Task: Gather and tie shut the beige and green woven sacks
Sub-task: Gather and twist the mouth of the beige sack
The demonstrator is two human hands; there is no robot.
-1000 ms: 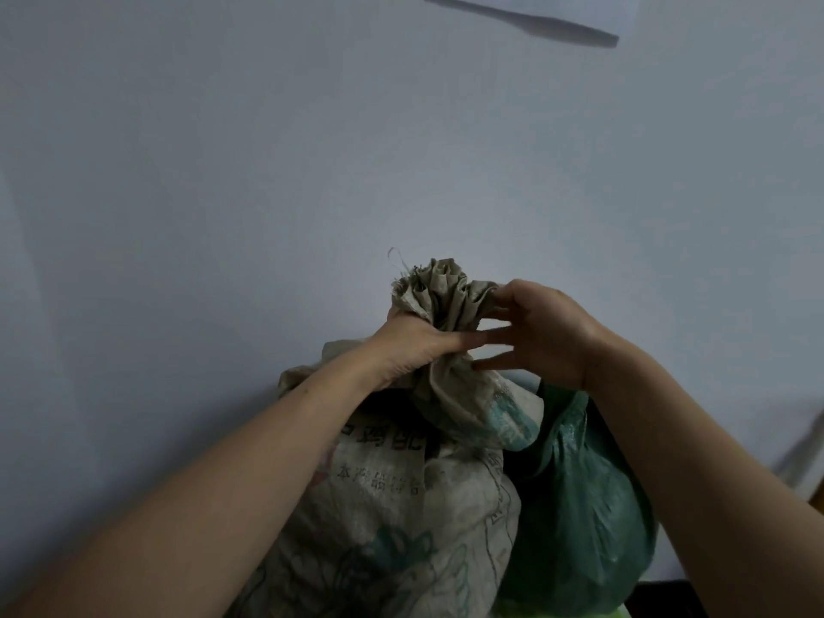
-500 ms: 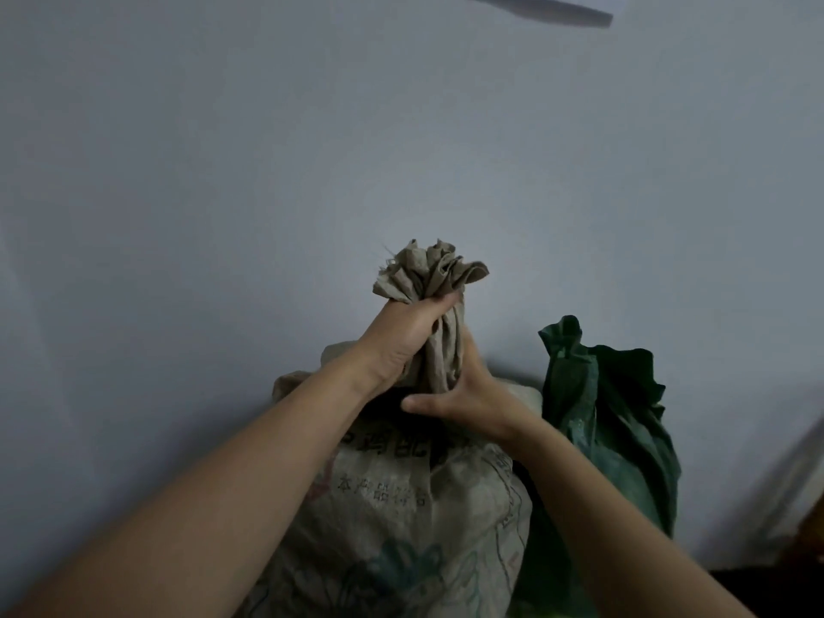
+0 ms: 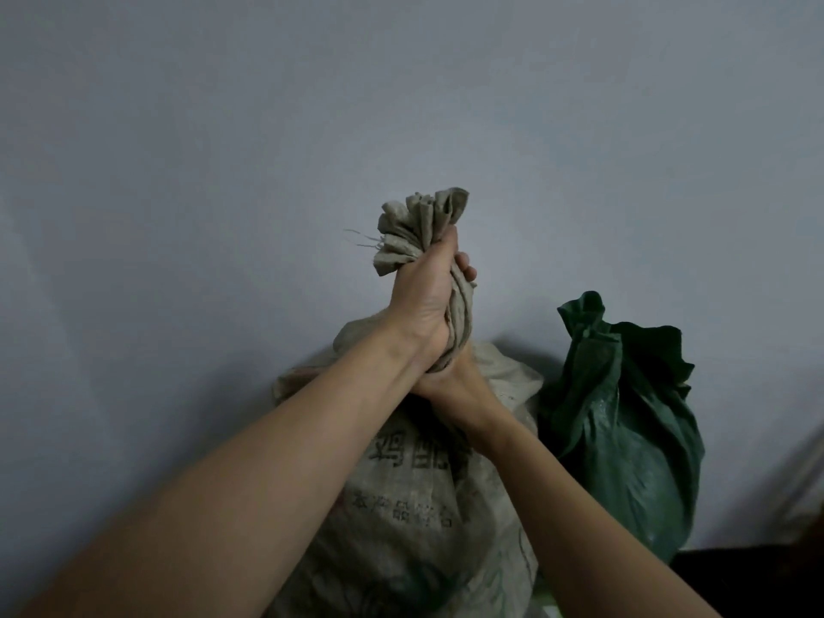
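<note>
Bunching beige sack (image 3: 414, 506): left hand (image 3: 423, 301) fists gathered neck, holding mouth closed.
Right hand (image 3: 455, 390): grips neck base, readying tie.

1. The left hand (image 3: 423, 301) is bare, and thin lines show at its wrist.
2. The right hand (image 3: 450, 388) is bare too.
3. The left forearm (image 3: 267, 483) and right forearm (image 3: 579, 506) are long, smooth and bare.

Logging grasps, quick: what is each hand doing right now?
Left hand: grips the beige sack by its gathered neck.
Right hand: grips the same neck, lower down.
</note>
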